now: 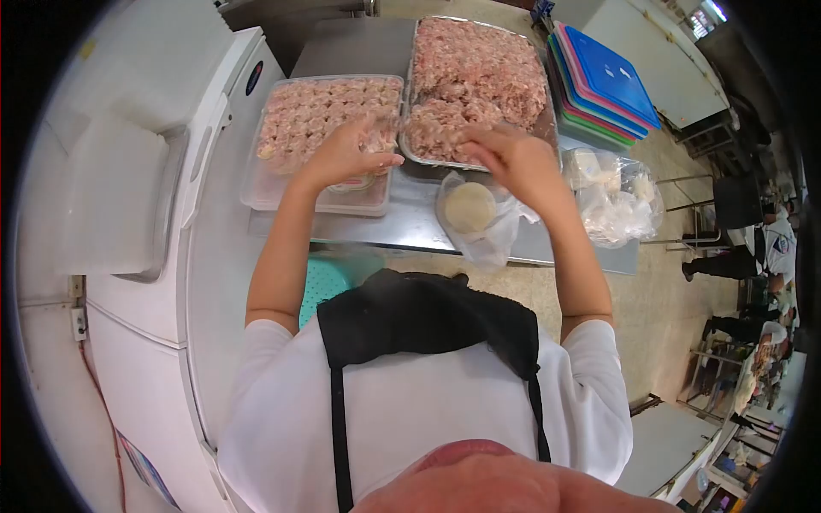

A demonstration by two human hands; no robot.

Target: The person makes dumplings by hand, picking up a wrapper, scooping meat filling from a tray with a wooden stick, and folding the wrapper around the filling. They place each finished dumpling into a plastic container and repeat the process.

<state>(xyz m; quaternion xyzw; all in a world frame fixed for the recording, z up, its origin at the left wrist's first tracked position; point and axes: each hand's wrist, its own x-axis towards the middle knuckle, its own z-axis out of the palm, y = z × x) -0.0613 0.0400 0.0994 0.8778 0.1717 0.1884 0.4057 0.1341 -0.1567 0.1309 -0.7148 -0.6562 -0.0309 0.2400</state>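
My left hand [342, 158] hovers over the near part of a clear plastic tray [256, 184] that holds rows of small meat-filled dumplings [321, 107]. Its thumb points right, apart from the fingers, which are smeared by motion; what they hold, if anything, I cannot tell. Fingers curled together, my right hand [517, 162] is over the near right edge of a metal tray [410, 158] heaped with ground meat [479, 64]. Below the right hand, a round stack of pale dough wrappers [469, 208] lies in an open plastic bag [487, 246].
Stacked coloured lids [607, 77] stand right of the meat tray. Bagged pale pieces [617, 192] lie at the right of the steel table [402, 227]. A white refrigerator [145, 316] stands on the left, and a turquoise basket [323, 282] below. Several people are far right.
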